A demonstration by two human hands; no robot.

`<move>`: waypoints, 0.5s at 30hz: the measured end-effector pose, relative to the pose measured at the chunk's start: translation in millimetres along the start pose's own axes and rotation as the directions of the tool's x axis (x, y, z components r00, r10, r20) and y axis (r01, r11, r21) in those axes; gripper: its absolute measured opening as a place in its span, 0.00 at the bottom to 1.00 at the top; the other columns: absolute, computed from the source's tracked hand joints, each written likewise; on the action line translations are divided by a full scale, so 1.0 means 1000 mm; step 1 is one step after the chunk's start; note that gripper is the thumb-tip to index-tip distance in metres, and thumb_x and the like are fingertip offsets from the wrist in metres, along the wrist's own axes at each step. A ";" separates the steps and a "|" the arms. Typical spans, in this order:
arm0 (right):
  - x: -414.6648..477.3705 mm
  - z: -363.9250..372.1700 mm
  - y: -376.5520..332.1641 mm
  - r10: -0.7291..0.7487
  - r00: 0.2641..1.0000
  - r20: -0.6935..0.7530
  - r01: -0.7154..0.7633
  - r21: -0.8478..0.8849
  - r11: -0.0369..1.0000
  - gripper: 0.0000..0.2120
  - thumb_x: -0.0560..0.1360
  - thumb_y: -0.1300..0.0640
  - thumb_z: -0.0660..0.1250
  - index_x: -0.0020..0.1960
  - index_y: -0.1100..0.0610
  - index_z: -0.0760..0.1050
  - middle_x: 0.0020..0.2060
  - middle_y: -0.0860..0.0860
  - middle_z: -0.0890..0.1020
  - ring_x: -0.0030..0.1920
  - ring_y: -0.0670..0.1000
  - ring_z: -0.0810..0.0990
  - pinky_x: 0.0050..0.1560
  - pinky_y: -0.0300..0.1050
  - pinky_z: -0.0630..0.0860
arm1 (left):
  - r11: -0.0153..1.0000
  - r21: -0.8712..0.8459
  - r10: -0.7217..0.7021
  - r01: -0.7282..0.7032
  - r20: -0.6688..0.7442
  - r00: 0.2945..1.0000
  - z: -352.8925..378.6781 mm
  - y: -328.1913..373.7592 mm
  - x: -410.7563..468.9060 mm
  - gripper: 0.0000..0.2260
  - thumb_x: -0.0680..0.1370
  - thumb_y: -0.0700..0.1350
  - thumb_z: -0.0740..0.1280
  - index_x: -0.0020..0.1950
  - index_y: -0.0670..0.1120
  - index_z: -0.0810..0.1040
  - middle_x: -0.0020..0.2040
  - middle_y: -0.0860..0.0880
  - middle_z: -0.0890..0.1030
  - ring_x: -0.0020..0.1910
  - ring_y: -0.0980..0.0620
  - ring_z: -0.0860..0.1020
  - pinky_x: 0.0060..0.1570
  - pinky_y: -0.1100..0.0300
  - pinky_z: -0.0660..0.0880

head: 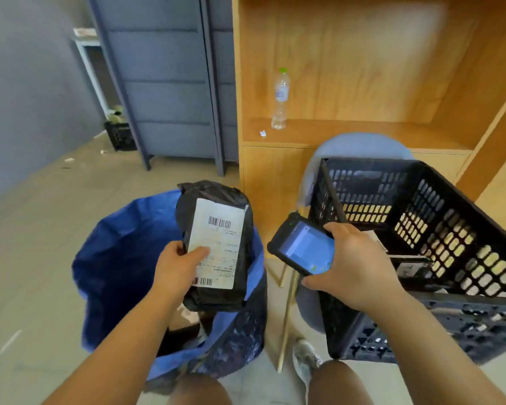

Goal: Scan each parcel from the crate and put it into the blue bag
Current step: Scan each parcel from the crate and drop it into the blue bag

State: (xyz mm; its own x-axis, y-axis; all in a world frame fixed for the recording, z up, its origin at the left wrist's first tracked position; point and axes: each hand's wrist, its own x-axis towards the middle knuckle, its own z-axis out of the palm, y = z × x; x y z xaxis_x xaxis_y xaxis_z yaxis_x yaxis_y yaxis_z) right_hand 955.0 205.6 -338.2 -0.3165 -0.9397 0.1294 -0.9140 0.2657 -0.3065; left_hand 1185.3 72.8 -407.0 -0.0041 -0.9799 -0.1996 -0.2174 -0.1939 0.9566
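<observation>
Parcel status: left hand [177, 266] has its grip closed on a black plastic-wrapped parcel with a white shipping label [216, 247], thumb pressed on the label's lower left, fingers behind. Parcel is held upright, label facing up toward the camera, directly over the open mouth of the blue woven bag [111, 258], so my read is that a drop after the scan needs almost no travel. Right hand [351, 267] has its grip wrapped round a black rugged handheld scanner with a lit blue screen [303, 247], its head end angled toward the parcel; the two are near but apart. Top barcode on the label is unobstructed, the lower one sits just beside the thumb, so the top one looks like the target. Cannot tell from the screen whether the read has registered. Black perforated plastic crate [421, 229] sits tilted on a grey chair [360, 144] at the right, the open side leaning toward the person, probably for easy reach. Inside, some flat items show near the right hand, mostly hidden; count unclear. Step in hand: scanning. Risk: label glare or wrinkled wrap spoiling the read.
</observation>
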 end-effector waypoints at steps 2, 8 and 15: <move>-0.001 0.008 -0.017 -0.049 0.997 0.066 0.051 -0.033 0.998 0.35 0.60 0.42 0.76 0.61 0.52 0.69 0.52 0.48 0.74 0.51 0.52 0.75 0.47 0.49 0.76 | 1.000 0.009 0.008 -0.008 -0.047 0.999 -0.015 -0.013 -0.004 0.10 0.74 0.42 0.71 0.52 0.42 0.75 0.47 0.47 0.82 0.44 0.48 0.82 0.40 0.55 0.78; 0.001 0.017 -0.045 -0.108 0.977 0.183 0.132 -0.123 0.983 0.36 0.59 0.40 0.76 0.61 0.51 0.68 0.51 0.46 0.73 0.51 0.50 0.74 0.46 0.47 0.74 | 1.000 0.011 0.010 -0.009 -0.114 0.993 -0.038 -0.033 -0.008 0.12 0.74 0.43 0.72 0.53 0.42 0.73 0.47 0.47 0.82 0.44 0.49 0.82 0.39 0.55 0.78; 0.006 0.017 -0.050 -0.137 0.974 0.183 0.163 -0.140 0.977 0.35 0.60 0.40 0.75 0.61 0.51 0.67 0.49 0.45 0.71 0.51 0.50 0.73 0.47 0.47 0.73 | 1.000 0.002 0.021 -0.021 -0.115 0.993 -0.039 -0.041 -0.003 0.13 0.74 0.43 0.72 0.54 0.45 0.73 0.47 0.49 0.81 0.44 0.50 0.81 0.42 0.54 0.79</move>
State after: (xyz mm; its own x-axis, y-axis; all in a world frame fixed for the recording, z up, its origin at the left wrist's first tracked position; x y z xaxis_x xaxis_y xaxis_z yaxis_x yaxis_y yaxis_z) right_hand 1003.3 182.7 -337.8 -0.1368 -0.9906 -0.0051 -0.9798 0.1361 -0.1464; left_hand 1232.7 81.9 -437.3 0.1033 -0.9827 -0.1535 -0.2191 -0.1730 0.9602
